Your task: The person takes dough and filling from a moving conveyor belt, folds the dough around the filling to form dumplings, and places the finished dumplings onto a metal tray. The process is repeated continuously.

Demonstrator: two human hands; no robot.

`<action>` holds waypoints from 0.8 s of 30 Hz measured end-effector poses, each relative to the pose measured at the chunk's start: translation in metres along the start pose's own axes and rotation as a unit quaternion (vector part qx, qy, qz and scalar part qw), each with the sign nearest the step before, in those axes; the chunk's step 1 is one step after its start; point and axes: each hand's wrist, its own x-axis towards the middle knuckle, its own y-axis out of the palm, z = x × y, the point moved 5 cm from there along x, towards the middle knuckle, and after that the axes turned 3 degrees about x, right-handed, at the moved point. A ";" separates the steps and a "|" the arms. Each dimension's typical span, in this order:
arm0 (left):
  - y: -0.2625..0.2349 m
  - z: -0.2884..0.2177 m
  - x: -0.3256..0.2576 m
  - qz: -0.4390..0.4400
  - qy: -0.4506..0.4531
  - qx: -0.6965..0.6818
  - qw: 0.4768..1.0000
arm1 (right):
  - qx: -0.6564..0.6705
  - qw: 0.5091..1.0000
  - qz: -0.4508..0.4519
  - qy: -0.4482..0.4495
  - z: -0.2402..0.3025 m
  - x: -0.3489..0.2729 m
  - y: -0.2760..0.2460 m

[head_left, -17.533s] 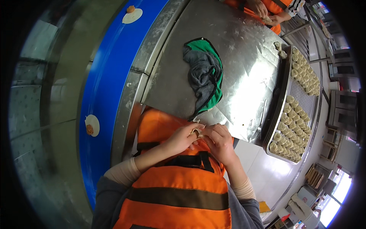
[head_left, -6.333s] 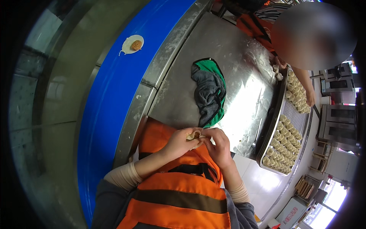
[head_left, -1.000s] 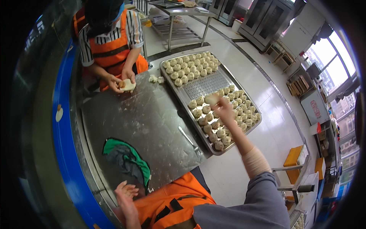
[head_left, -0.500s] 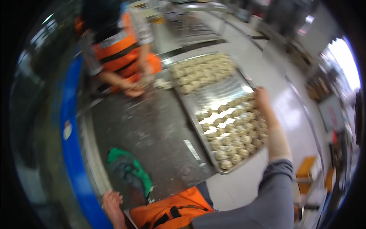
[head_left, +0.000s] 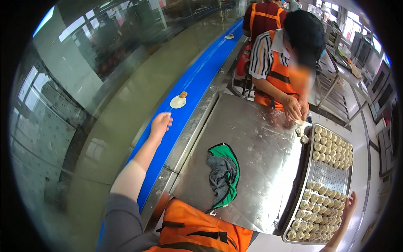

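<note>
My left hand [head_left: 161, 124] reaches over the blue conveyor belt [head_left: 201, 69], its fingers loosely apart with nothing in them. Just beyond its fingertips lies a round pale dough wrapper [head_left: 178, 102], with a brown lump of filling [head_left: 183, 94] at its far edge. At the right, my right hand [head_left: 349, 206] is beside the outer rim of a perforated metal tray [head_left: 334, 178]. Its fingers are spread; whether they touch the rim I cannot tell. Rows of pleated dumplings [head_left: 314, 208] fill the tray's near part, and another group [head_left: 332, 147] sits at its far end.
A green and grey cloth [head_left: 226, 176] lies crumpled on the floury steel table [head_left: 256, 138]. Across the table, a co-worker in an orange apron [head_left: 279, 80] works with both hands near small dough pieces [head_left: 301, 135]. Farther along the belt lies another wrapper [head_left: 229, 36].
The view has swung left and up the belt. My left hand has moved from the table's near left edge out over the belt. My right hand stays by the tray's outer rim.
</note>
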 end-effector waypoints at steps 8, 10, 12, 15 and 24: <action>0.040 -0.003 0.123 -0.057 0.063 0.403 0.911 | 0.057 0.989 0.130 0.038 0.152 -0.161 0.073; 0.053 -0.005 0.118 -0.056 0.093 0.427 0.898 | 0.120 0.976 0.175 0.047 0.113 -0.203 0.098; 0.038 0.006 0.117 -0.056 0.111 0.444 0.887 | 0.144 0.967 0.209 0.018 0.135 -0.206 0.118; 0.024 0.022 0.116 -0.036 0.129 0.446 0.885 | 0.049 0.983 0.177 -0.004 0.174 -0.201 0.118; -0.039 0.059 0.098 -0.024 0.154 0.037 0.987 | -0.072 0.994 0.035 -0.075 0.227 -0.164 0.086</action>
